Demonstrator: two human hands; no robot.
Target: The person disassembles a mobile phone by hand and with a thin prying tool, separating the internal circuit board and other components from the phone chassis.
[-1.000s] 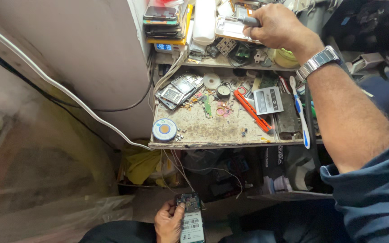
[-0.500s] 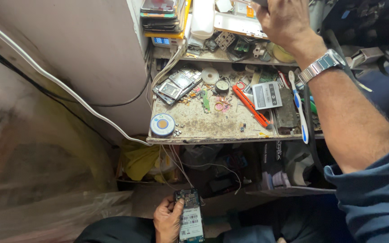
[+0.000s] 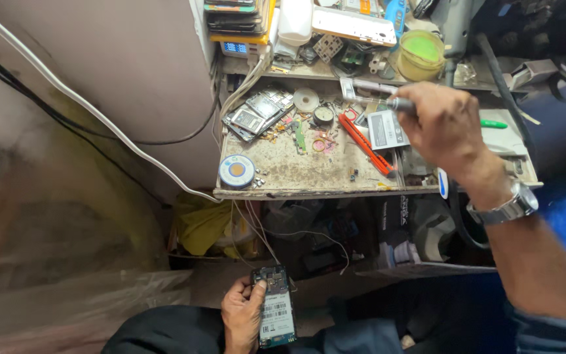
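Lower centre of frame: left hand (image 3: 242,316) clamped around an opened mobile phone (image 3: 275,308), back cover off, held low over the lap. Right of centre: right hand (image 3: 447,128) closed on a slim metal-tipped tool (image 3: 378,101), held above the cluttered bench (image 3: 296,172). On the bench: solder wire spool (image 3: 237,171) at left, red-handled tool (image 3: 363,141) centre; green-filled cup (image 3: 422,54) on the upper shelf.
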